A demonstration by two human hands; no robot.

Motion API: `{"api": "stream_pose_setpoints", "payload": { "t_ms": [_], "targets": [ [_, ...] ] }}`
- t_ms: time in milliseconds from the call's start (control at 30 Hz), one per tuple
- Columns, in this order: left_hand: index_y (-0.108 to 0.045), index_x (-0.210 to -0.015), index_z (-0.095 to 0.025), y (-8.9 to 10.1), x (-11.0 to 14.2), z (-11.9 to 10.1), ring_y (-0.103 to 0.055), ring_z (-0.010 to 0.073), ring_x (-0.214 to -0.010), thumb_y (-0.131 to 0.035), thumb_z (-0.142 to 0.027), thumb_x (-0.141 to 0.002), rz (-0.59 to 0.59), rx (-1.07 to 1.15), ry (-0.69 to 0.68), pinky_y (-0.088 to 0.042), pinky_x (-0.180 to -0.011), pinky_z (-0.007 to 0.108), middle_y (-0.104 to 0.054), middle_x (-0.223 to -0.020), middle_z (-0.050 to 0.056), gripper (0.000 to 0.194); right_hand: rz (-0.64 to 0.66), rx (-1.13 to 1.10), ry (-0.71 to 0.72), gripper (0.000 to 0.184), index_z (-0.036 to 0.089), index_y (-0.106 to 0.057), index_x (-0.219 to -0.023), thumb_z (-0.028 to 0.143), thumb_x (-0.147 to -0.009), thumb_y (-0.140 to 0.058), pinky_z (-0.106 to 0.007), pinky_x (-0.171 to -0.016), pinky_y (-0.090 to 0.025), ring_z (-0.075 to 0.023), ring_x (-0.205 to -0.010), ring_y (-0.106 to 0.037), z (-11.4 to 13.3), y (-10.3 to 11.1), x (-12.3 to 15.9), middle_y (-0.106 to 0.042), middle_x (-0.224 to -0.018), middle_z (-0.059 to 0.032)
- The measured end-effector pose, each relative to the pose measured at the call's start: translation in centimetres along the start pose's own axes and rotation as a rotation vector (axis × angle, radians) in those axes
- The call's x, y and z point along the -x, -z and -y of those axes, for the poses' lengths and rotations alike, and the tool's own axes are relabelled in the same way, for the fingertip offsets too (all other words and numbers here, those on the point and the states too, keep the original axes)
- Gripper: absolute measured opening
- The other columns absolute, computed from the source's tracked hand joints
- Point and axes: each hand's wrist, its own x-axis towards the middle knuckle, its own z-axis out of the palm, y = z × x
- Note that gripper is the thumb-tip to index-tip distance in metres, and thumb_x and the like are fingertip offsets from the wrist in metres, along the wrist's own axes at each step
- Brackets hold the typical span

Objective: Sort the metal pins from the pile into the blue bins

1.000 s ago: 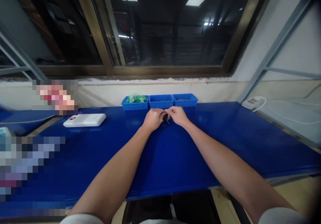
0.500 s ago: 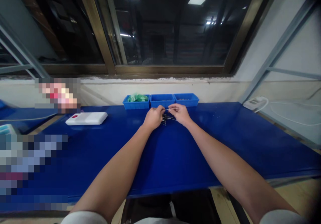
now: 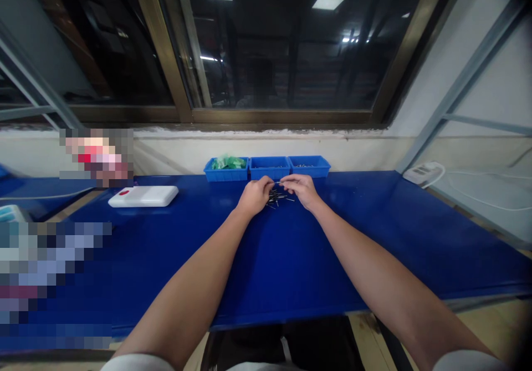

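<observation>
My left hand and my right hand are close together above the blue tabletop, fingertips pinched toward each other. Between them runs a thin metal pin-like piece, with one end in each pinch; its exact kind is too small to tell. Just below the fingers lies a small pile of thin dark and silvery rods, partly covered by my left hand. Behind my hands stand three blue bins: the left bin holds green plastic, while the middle bin and the right bin hold small metal bits.
The blue table runs up to a wall below a window. On its left side lies a white device with a red spot. A white power strip with a cable sits at the far right near a metal post. Blurred patches cover the left.
My right hand's fingers have shifted slightly, and the piece between the two hands shows a little more. More of the rod pile is visible beneath. My left hand has barely moved.
</observation>
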Motion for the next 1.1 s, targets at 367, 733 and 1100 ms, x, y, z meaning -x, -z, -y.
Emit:
{"api": "stream_pose_setpoints", "payload": {
  "t_ms": [367, 733, 1100],
  "targets": [
    [-0.04, -0.125, -0.014, -0.1, 0.1, 0.9, -0.057, 0.0235, -0.106, -0.052, -0.02, -0.08, -0.094, -0.07, 0.089, -0.043, -0.093, 0.038, -0.057, -0.119, 0.013, 0.047, -0.223, 0.416, 0.155, 0.028, 0.017, -0.067, -0.092, 0.023, -0.066, -0.057, -0.034, -0.081, -0.045, -0.0206, -0.087, -0.059, 0.4, 0.7, -0.6, -0.069, -0.089, -0.0059],
    [-0.041, -0.129, -0.017, 0.0, 0.5, 0.7, -0.049, 0.0265, -0.116, -0.035, -0.055, -0.086, 0.184, -0.072, 0.089, -0.038, -0.096, 0.04, -0.051, -0.128, 0.013, 0.058, -0.301, 1.025, 0.133, 0.06, 0.021, -0.052, -0.125, 0.023, -0.066, -0.059, -0.049, -0.091, -0.035, -0.0315, -0.109, -0.039, -0.9, 3.7, -1.9, -0.051, -0.129, -0.0079],
    [-0.033, -0.137, -0.018, -1.2, 0.8, 1.4, -0.017, 0.0316, -0.136, -0.038, -0.074, -0.071, 0.512, -0.172, 0.087, -0.015, -0.108, 0.049, -0.022, -0.147, 0.015, 0.087, 0.034, 1.027, 0.23, 0.028, 0.019, -0.063, -0.097, 0.03, -0.073, -0.055, -0.034, -0.082, -0.041, -0.0212, -0.089, -0.052, 0.7, 0.0, 0.3, -0.062, -0.091, -0.0063]
  ]
}}
